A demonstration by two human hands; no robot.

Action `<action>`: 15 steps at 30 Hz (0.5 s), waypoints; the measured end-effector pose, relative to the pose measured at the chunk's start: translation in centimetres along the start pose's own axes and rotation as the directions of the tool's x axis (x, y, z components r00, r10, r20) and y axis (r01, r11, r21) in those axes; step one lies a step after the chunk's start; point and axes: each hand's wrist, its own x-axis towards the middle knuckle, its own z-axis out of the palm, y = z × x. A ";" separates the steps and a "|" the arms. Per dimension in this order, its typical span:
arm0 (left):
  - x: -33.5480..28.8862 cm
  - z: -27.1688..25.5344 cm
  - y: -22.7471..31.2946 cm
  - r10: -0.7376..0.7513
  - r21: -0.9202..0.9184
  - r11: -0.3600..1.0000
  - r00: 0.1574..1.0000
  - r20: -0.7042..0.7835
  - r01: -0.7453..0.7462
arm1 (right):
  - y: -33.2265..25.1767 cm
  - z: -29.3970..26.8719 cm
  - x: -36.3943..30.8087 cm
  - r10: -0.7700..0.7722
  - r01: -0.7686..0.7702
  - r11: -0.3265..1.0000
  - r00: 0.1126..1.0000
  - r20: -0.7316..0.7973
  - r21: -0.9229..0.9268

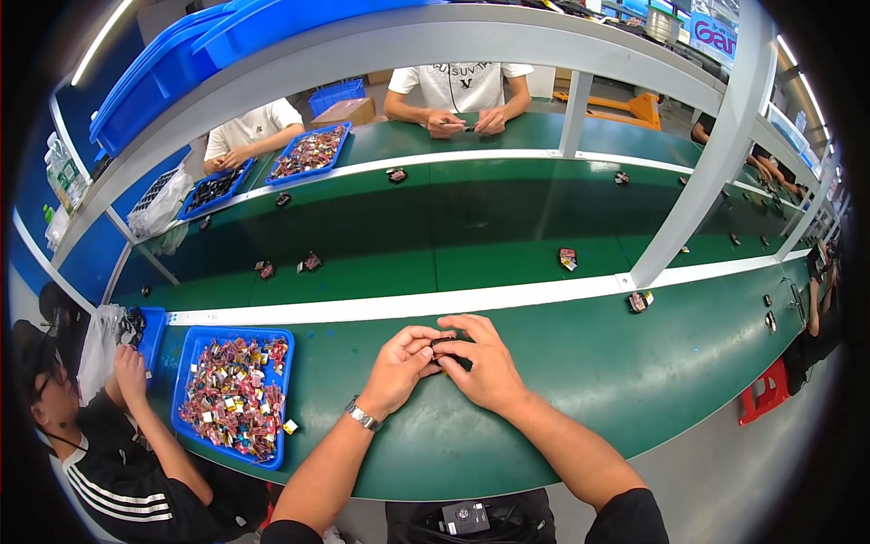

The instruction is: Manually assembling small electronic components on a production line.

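Over the green worktop (362, 453), my left hand (397, 370) and my right hand (483, 364) meet near the middle. Between their fingertips they grip a small black part (442, 343), mostly hidden by the fingers, so its kind does not show. Both hands are closed around it, with thumbs and forefingers pinching. To the left of my left forearm stands a blue tray (286, 399) heaped with small reddish wired pieces (231, 394) bearing white and yellow tags. One white-tagged piece (290, 426) lies just outside its right rim.
Beyond a white rail (408, 306), a green belt (453, 263) carries scattered small parts (567, 258). A grey post (693, 172) rises on the right. Across the line, two people work beside another blue tray (340, 136). A co-worker's hand (130, 367) is at the left.
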 end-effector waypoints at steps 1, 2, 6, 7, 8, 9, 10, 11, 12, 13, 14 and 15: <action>0.0 0.0 -0.1 0.001 0.001 1.000 1.000 0.000 -0.001 | 0.0 0.1 0.0 -0.001 0.001 1.000 1.000 -0.001 0.000; 0.0 0.0 -0.2 0.003 0.018 1.000 1.000 -0.011 -0.002 | 0.0 0.2 -0.1 -0.001 0.001 1.000 1.000 -0.002 0.022; -0.1 -0.5 -0.5 0.036 0.003 0.999 0.999 -0.034 -0.036 | -0.9 0.2 0.2 -0.018 0.017 0.998 1.000 0.010 0.064; 0.0 -0.5 -0.5 0.038 0.004 0.999 0.999 -0.031 -0.038 | -0.8 0.0 0.3 -0.020 0.019 0.998 1.000 0.008 0.061; 0.1 -0.5 -0.4 0.049 -0.033 0.998 0.999 -0.008 -0.049 | -0.8 -0.1 0.4 -0.059 0.059 0.998 0.998 -0.005 -0.015; 0.1 -0.5 -0.4 0.060 -0.070 0.996 0.998 0.015 -0.059 | -0.7 -0.3 0.5 -0.099 0.098 0.991 0.995 -0.016 -0.092; 0.1 -0.5 -0.5 0.060 -0.068 0.996 0.998 0.018 -0.059 | -0.6 -0.3 0.5 -0.100 0.098 0.991 0.995 -0.019 -0.094; 0.1 -0.5 -0.6 0.059 -0.080 0.995 0.998 0.028 -0.057 | -0.4 -0.2 0.5 -0.121 0.118 0.988 0.992 -0.024 -0.100; 0.1 -0.6 -0.6 0.058 -0.092 0.994 0.998 0.037 -0.055 | -0.2 -0.2 0.5 -0.141 0.137 0.985 0.990 -0.029 -0.106; 0.1 -0.5 -0.6 0.059 -0.091 0.994 0.998 0.039 -0.055 | -0.2 -0.2 0.5 -0.142 0.138 0.985 0.989 -0.031 -0.107; 0.1 -0.5 -0.5 0.061 -0.089 0.994 0.997 0.036 -0.058 | -0.2 -0.2 0.5 -0.131 0.127 0.988 0.991 -0.040 -0.091; 0.1 -0.5 -0.4 0.064 -0.087 0.994 0.997 0.032 -0.061 | -0.3 -0.2 0.5 -0.121 0.117 0.990 0.991 -0.048 -0.074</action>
